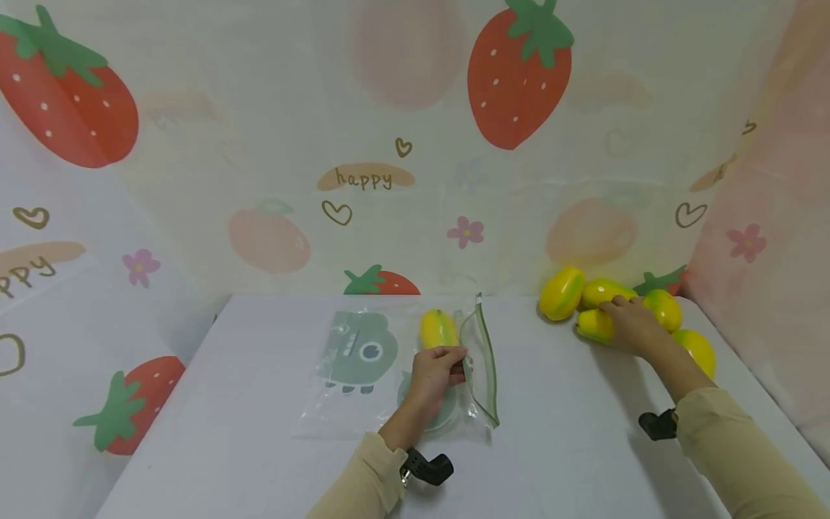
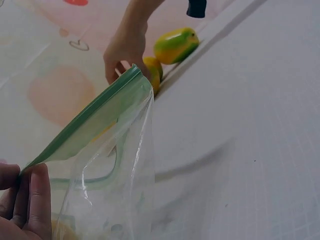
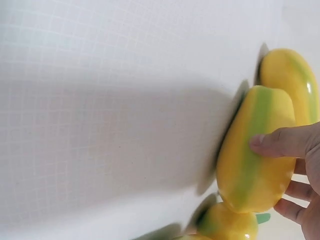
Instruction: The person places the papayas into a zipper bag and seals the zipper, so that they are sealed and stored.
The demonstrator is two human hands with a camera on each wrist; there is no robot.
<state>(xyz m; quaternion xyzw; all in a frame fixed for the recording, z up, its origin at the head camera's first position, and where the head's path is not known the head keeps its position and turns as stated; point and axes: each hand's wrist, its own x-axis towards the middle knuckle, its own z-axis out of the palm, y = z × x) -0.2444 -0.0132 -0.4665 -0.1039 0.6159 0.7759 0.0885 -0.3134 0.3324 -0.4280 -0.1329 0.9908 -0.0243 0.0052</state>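
Note:
A clear zip bag [image 1: 360, 346] with a green cartoon print lies flat on the table, its green-edged mouth toward the right. Inside it, near the mouth, is a yellow papaya-like fruit [image 1: 438, 328]. My left hand [image 1: 431, 378] pinches the bag's rim; in the left wrist view the green zip strip [image 2: 92, 114] stands raised and the mouth gapes. At the back right, my right hand [image 1: 638, 328] grips a yellow papaya with a green stripe [image 3: 255, 150], thumb on top and fingers round the far side. It is still among the other papayas.
More papayas cluster round my right hand: one at the left [image 1: 561, 294], one behind [image 1: 606, 291], and two to the right [image 1: 663, 310]. The white table [image 1: 551, 447] meets a strawberry-patterned backdrop [image 1: 415, 238] at its back edge.

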